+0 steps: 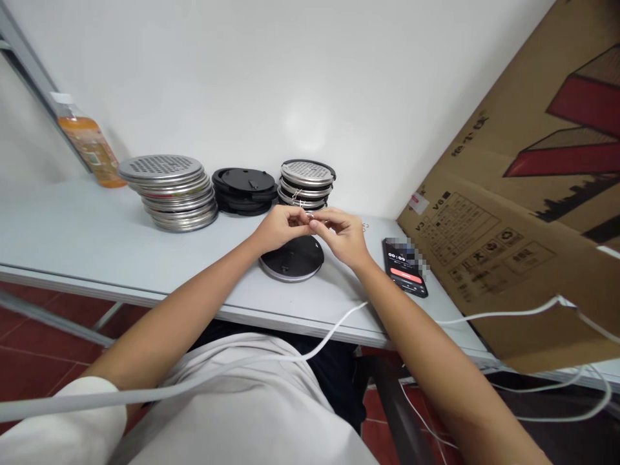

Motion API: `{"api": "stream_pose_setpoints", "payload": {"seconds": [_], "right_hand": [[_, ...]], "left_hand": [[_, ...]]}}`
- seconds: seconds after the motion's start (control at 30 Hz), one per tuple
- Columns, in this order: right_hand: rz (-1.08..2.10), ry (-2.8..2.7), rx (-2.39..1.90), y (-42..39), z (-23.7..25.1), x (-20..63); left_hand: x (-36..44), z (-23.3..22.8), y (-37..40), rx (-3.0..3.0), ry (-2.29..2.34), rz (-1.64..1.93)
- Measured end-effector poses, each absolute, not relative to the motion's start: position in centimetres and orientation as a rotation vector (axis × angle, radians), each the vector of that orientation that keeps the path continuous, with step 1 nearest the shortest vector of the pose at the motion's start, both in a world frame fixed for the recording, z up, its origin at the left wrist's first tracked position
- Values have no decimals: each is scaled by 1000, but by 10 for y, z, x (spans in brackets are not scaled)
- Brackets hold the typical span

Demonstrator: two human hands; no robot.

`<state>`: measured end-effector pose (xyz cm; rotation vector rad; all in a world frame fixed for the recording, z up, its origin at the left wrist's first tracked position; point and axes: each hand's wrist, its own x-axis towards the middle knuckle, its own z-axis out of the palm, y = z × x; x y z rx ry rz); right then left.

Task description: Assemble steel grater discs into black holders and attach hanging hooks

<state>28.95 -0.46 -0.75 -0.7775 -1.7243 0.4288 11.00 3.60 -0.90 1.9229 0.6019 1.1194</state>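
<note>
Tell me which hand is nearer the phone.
Right. The right hand is just left of the phone; the left hand is farther left, beyond it.

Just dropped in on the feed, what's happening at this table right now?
A person seated at the pale grey table has both hands raised above a black round disc with a metal rim. The left hand and right hand meet fingertip to fingertip, pinching a small thin wire clip. Behind them stand a stack of perforated steel discs, a stack of black discs and a shorter mixed stack. A black phone showing a timer lies to the right.
</note>
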Motion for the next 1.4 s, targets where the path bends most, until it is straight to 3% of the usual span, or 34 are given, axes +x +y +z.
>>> {"api": "stream_pose_setpoints", "payload": {"seconds": [0.2,0.5,0.7,1.07,1.3,1.4], "right_hand": [[468,-1597,-824,-3,-4,295],[696,-1527,-854,-2,2,297],[817,-1554,-913,4,-4,300],[1023,-1607,-955,2,-11,295],[1025,-1755,-969,2,-17,293],[1022,-1774,-982,2,-17,293]], "left_hand": [[96,-2,28,1976,422,983],[43,2,15,2580,491,211],[30,6,-13,2664,713,167],[64,6,-57,2856,1527,306],[25,-2,1,2573,1200,601],[19,-3,25,2654,1122,506]]}}
